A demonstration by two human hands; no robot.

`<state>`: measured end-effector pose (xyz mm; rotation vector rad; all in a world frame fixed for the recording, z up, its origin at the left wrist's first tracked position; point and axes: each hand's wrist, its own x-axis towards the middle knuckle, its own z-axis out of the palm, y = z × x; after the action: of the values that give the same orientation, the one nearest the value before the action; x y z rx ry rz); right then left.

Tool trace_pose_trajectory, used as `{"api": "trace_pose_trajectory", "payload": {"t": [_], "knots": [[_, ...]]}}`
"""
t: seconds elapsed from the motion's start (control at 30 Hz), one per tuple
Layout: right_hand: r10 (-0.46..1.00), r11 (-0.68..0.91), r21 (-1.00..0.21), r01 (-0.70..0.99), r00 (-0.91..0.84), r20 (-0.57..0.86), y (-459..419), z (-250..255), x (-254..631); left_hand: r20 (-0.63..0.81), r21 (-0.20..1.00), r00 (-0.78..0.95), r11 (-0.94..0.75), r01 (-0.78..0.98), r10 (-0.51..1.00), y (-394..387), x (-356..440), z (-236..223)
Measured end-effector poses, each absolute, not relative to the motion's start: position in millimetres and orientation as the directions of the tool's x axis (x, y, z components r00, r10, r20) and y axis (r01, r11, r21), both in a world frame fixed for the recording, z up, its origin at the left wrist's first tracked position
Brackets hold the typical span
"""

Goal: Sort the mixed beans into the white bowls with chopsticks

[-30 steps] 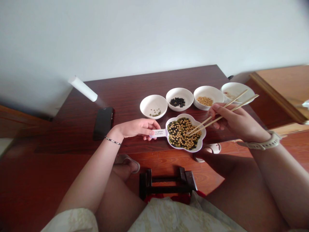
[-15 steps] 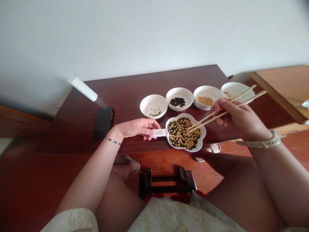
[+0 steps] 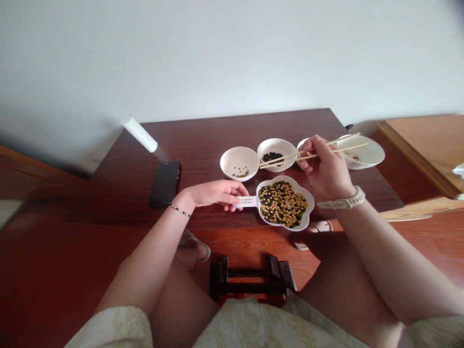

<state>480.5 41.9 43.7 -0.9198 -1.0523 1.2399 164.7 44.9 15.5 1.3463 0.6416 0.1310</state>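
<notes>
Tiny printed lines on a white label on the flower-shaped dish's handle, too small to read

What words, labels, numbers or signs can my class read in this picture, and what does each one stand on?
White label on the handle of the flower-shaped dish, held by the left hand: lines of small dark print, too small and blurred to read.
No other text can be read in view.

From the head, angled forward and down. Fairly near the left hand, the right hand and the dark wooden table, with a white wall beyond.
</notes>
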Motion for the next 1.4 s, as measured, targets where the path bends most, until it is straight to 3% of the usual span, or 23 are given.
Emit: {"api": "trace_pose_trajectory", "payload": {"t": [0.47,0.67,0.87,1.4], "knots": [[0.996,0.080,-0.994,-0.077,-0.026,0.082,41.0,38.8,480.5,-0.353,0.931,0.836,0.242,0.272,0.420,48.0,164.6,14.9],[0.974,-0.097,-0.991,-0.092,-0.212,-0.076,29.4,42.6,495.2,-0.356,0.931,0.832,0.237,0.277,0.425,48.4,164.6,14.0],[0.942,-0.127,-0.992,-0.024,-0.315,-0.113,22.4,44.4,510.2,-0.359,0.931,0.827,0.230,0.284,0.432,48.7,165.6,12.5],[0.931,-0.182,-0.980,0.076,-0.307,-0.197,18.9,38.0,514.6,-0.364,0.926,0.832,0.257,0.277,0.418,49.9,165.2,11.6]]}}
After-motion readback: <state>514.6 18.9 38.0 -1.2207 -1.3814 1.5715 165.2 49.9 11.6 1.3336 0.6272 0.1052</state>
